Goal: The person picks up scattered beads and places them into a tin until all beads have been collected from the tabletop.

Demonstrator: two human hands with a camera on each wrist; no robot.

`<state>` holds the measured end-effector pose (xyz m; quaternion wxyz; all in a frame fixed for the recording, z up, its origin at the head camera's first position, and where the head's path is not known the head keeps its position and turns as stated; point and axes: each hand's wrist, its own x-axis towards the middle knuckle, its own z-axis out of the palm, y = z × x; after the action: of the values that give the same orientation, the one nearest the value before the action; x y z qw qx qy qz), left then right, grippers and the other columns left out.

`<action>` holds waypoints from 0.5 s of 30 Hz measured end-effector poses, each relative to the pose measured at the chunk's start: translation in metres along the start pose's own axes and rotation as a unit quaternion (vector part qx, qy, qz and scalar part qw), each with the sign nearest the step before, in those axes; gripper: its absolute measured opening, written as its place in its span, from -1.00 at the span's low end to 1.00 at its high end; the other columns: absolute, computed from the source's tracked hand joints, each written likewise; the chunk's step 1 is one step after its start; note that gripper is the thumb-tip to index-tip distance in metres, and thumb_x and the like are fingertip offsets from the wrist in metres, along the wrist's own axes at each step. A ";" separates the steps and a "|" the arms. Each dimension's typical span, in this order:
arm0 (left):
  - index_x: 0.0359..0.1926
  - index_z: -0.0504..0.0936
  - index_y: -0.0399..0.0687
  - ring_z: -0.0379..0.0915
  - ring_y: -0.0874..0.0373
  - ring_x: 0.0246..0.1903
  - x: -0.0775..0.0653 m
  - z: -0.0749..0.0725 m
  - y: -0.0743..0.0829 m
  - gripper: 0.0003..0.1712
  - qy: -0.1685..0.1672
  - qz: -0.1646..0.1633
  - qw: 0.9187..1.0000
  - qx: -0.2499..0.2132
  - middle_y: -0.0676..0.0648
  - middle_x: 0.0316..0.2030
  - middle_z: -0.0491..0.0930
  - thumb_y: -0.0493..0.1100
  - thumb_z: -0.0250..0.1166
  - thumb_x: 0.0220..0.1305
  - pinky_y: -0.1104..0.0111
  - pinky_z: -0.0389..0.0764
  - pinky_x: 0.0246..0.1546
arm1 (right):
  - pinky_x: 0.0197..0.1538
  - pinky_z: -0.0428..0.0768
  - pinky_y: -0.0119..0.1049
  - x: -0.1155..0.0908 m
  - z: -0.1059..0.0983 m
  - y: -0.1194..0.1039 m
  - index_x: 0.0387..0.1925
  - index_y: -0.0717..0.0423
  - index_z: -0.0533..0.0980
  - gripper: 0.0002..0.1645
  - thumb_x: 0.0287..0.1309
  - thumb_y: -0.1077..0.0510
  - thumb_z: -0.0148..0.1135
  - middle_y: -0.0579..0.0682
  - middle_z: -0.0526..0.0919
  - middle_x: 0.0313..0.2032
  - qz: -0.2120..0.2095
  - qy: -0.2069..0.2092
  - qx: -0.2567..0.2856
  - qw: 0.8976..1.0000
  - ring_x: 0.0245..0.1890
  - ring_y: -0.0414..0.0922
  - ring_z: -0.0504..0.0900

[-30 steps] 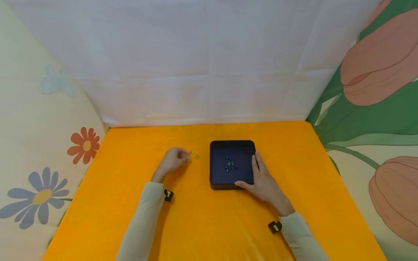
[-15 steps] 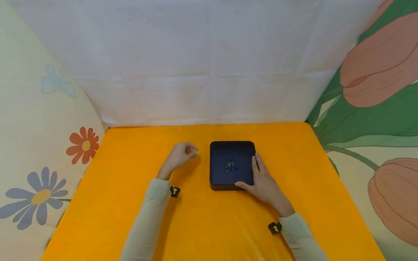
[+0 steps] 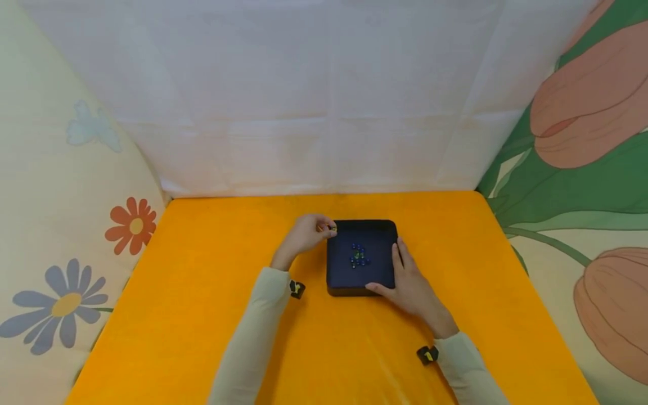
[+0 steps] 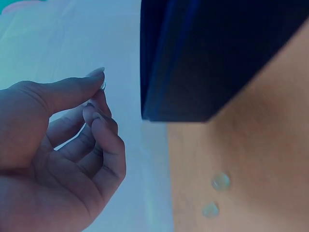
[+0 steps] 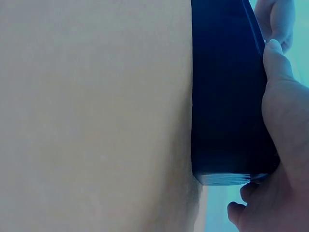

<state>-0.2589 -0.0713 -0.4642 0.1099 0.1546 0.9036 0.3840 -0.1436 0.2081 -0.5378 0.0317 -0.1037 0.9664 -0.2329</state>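
Note:
My left hand (image 3: 306, 233) is at the left rim of a black square tray (image 3: 331, 275), thumb and forefinger pinching a small glass marble (image 4: 104, 85) near the tray's far left corner. In the left wrist view the other fingers are curled below the thumb. My right hand (image 3: 412, 287) grips the tray's near right corner, thumb over the front rim and fingers along the right side. Blue and greenish marbles (image 3: 359, 256) lie clustered mid-tray. On the tabletop, the left wrist view shows a clear marble (image 4: 220, 181) and another marble (image 4: 211, 210) beside it.
An orange cloth (image 3: 202, 281) covers the table. Behind it hangs a white sheet (image 3: 243, 112), with a flower-printed panel (image 3: 45, 225) on the left and a tulip-printed panel (image 3: 582, 185) on the right.
My left hand has moved right from the loose marbles on the table to the tray's left rim, now with a marble between its fingertips. The right hand and the tray have stayed put.

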 end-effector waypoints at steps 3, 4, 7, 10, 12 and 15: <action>0.00 0.77 -0.07 0.51 0.11 -0.38 0.006 0.005 0.010 -0.78 -0.015 0.007 1.000 -0.001 -0.09 -0.24 0.73 -0.08 0.36 0.47 0.36 0.49 -0.39 | 0.46 0.43 0.21 0.000 0.000 0.000 0.68 0.27 -0.21 0.55 0.14 -0.65 0.21 0.22 -0.38 0.70 0.000 0.002 -0.001 1.000 0.67 0.29 -0.03; 0.00 0.77 -0.08 0.51 0.11 -0.38 0.008 0.007 0.013 -0.79 -0.020 0.011 1.000 -0.001 -0.09 -0.25 0.73 -0.09 0.36 0.47 0.36 0.50 -0.39 | 0.46 0.43 0.21 0.000 0.000 0.000 0.68 0.27 -0.20 0.54 0.14 -0.65 0.21 0.22 -0.38 0.70 -0.001 0.003 -0.001 1.000 0.67 0.29 -0.03; 0.00 0.78 -0.07 0.54 0.11 -0.38 0.014 0.012 0.020 -0.78 -0.032 0.018 0.999 0.001 -0.09 -0.24 0.74 -0.09 0.37 0.47 0.36 0.54 -0.36 | 0.46 0.43 0.21 0.001 0.000 0.000 0.68 0.26 -0.21 0.55 0.14 -0.65 0.21 0.22 -0.37 0.70 -0.001 0.004 -0.001 1.000 0.67 0.30 -0.01; 0.02 0.78 -0.08 0.55 0.13 -0.37 0.021 0.018 0.024 -0.77 -0.041 0.026 0.999 0.005 -0.10 -0.21 0.76 -0.09 0.36 0.47 0.37 0.55 -0.31 | 0.45 0.44 0.21 0.001 0.000 0.000 0.68 0.26 -0.21 0.54 0.14 -0.64 0.22 0.23 -0.37 0.70 -0.003 0.005 0.001 1.000 0.66 0.31 0.00; 0.04 0.78 -0.10 0.53 0.13 -0.40 0.025 0.021 0.025 -0.76 -0.047 0.032 0.998 0.004 -0.16 -0.17 0.77 -0.09 0.35 0.48 0.37 0.54 -0.33 | 0.44 0.45 0.21 0.000 0.000 0.000 0.68 0.27 -0.20 0.54 0.15 -0.63 0.23 0.23 -0.36 0.70 -0.005 0.006 0.001 1.000 0.66 0.31 0.01; 0.05 0.77 -0.12 0.46 0.14 -0.47 0.031 0.026 0.028 -0.74 -0.055 0.041 0.998 0.002 -0.21 -0.13 0.78 -0.10 0.33 0.50 0.37 0.49 -0.38 | 0.45 0.44 0.21 0.000 0.001 0.000 0.67 0.28 -0.20 0.53 0.16 -0.62 0.23 0.24 -0.36 0.70 -0.009 0.007 0.002 1.000 0.66 0.31 0.00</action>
<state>-0.2738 -0.0248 -0.4639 0.1436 0.2124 0.8900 0.3770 -0.1434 0.2075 -0.5384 0.0232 -0.1112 0.9651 -0.2358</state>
